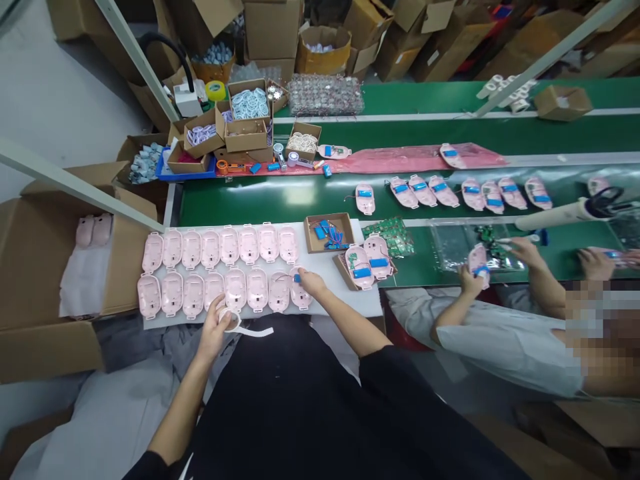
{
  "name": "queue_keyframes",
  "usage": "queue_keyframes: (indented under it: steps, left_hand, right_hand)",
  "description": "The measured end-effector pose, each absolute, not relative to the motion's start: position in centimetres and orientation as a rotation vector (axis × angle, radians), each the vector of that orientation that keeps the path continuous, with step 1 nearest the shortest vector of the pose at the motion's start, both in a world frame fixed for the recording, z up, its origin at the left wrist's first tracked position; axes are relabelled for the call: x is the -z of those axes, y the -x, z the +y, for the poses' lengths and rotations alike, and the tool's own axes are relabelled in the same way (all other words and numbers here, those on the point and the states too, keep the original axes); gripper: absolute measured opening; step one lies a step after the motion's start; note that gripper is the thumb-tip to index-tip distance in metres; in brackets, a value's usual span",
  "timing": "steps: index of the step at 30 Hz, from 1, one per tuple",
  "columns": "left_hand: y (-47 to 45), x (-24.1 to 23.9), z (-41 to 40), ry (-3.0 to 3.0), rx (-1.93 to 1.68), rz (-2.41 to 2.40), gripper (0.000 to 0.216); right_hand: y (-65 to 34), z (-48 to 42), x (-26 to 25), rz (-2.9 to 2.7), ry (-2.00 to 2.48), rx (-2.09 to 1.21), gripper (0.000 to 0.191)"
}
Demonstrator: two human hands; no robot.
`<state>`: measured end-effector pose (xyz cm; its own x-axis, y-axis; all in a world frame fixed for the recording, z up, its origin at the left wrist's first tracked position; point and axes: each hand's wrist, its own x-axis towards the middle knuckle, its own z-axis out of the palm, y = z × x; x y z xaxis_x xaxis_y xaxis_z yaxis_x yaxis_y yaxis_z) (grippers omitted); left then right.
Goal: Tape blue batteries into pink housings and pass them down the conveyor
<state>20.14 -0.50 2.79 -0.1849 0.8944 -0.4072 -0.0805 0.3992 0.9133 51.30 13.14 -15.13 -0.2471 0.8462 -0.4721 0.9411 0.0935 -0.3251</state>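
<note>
Two rows of pink plastic shells (229,245) lie open side up on a white foam sheet (325,293). My left hand (216,327) is closed around a roll of white tape (231,321), whose loose end hangs out to the right, by the front edge of the sheet. Over the last shell of the front row (301,298), my right hand (311,283) pinches a small blue battery (297,278) with a thin wire trailing left. An open cardboard box (330,233) of blue batteries stands behind my right hand. Two shells with batteries (361,272) rest in another box to its right.
A co-worker's hands (471,281) hold a pink shell at the right, near green circuit boards (393,237). Further shells with batteries (421,191) stand along the green conveyor (250,200). Small parts boxes (246,135) are stacked at the back left. A large carton (117,267) flanks the left.
</note>
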Motion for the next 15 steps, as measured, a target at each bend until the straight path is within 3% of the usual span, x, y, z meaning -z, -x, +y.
queue_keyframes:
  steps: [4, 15]
  left_hand:
    - [-20.0, -2.8, -0.3, -0.756, -1.075, 1.508, 0.081]
    - [-21.8, -4.2, 0.7, -0.607, -1.187, 1.334, 0.068]
  right_hand:
    - [-50.9, 13.6, 15.7, 2.238, -1.683, 0.804, 0.028]
    - [-49.7, 12.8, 15.3, 2.31, -1.634, 0.771, 0.037]
